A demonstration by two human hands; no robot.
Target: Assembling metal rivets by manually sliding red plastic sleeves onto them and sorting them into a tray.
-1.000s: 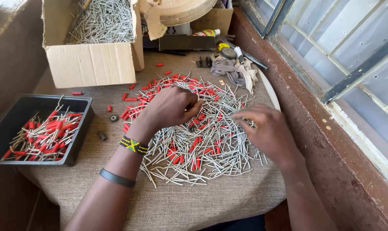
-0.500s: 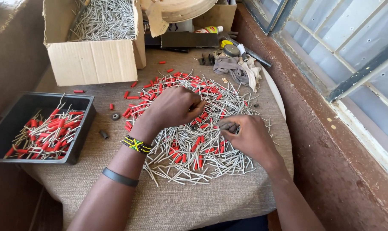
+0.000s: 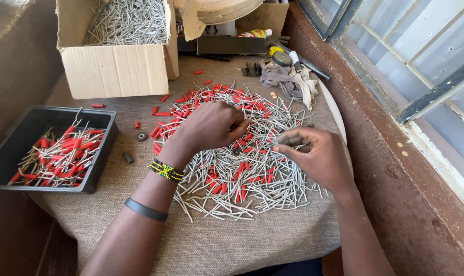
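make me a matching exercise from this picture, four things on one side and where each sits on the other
Things:
1. cardboard box
2. black tray
3. grey rag
4. beaded bracelet

Places:
a. on the left wrist
b. at the table's left edge, holding red-capped pins
c. far left, full of bare grey pins
d. far right of the table, near the window

Pairs: 1-c, 2-b, 3-d, 4-a

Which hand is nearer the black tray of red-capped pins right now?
Left. The left hand rests on the pin pile just right of the black tray; the right hand works farther right, toward the window side.
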